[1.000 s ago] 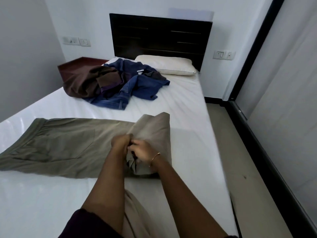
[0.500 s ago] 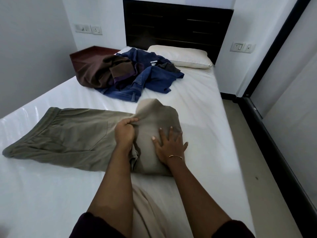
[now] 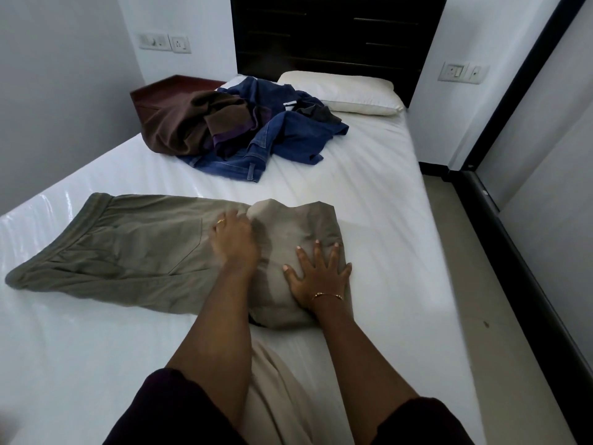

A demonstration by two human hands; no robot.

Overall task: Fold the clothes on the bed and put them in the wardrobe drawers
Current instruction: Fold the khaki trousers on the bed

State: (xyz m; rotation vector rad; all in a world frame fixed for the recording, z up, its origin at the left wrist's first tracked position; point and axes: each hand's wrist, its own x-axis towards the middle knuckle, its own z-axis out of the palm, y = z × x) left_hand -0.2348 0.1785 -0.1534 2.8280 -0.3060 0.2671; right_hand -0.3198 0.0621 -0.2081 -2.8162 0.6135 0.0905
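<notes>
From the head view, the green trousers (image 3: pixel 128 252) lay flat across the middle of the bed (image 3: pixel 369 194). Their waist end pointed to the left edge, and the leg end was folded over near the right side. That fold made a thick bundle close to the right edge, with a strip of bare sheet between it and the edge.

The right hand (image 3: pixel 316 273) was spread wide and pressed flat on the folded part, fingers straight. The left hand (image 3: pixel 232 240) lay on the trousers just beside the fold, flat with its fingers stretched out; it was a bit blurred, and it held nothing.

A pile of clothes (image 3: pixel 244 130) sat near the head end, well apart from the trousers. It had brown cloth on the left and blue jeans on the right. A wide band of bare sheet lay between the pile and the trousers. The pillow (image 3: pixel 346 91) lay at the top right corner, against the dark headboard (image 3: pixel 333 30).

More bare sheet stretched from the trousers to the near edge. To the right of the bed, a strip of floor (image 3: pixel 465 268) ran beside a dark frame.
</notes>
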